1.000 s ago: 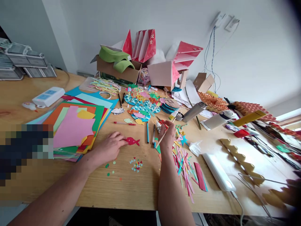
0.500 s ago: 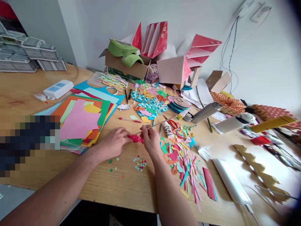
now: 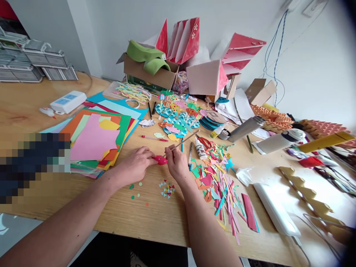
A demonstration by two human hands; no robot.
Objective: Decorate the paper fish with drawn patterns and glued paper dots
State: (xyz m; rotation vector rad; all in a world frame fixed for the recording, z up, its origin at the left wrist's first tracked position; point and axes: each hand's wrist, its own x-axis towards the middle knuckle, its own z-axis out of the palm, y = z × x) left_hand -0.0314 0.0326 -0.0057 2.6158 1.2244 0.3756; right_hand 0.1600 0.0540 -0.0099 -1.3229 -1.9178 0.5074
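A small crimson paper cutout (image 3: 160,160), fish-like in shape, lies on the table under the fingertips of my left hand (image 3: 141,163). Those fingers are held together and pin its left end. My right hand (image 3: 177,162) pinches a thin stick (image 3: 185,140), whose lower end meets the cutout and whose far end points up to the right. Just below my hands sits a little heap of coloured paper triangles (image 3: 167,189). Several round green and orange paper dots (image 3: 132,187) are scattered left of the heap.
Stacked coloured paper (image 3: 94,142) lies to the left. Paper strips and scraps (image 3: 226,200) spread right of my right arm, near a white glue bottle (image 3: 200,148) and red scissors (image 3: 205,142). Decorated paper fish (image 3: 180,124) lie behind. Flasks (image 3: 247,128) and a white power bank (image 3: 275,209) stand further right.
The stick has tilted more steeply in my right hand, and its lower end now rests over the cutout. My left hand keeps its place on the cutout. The view has shifted slightly.
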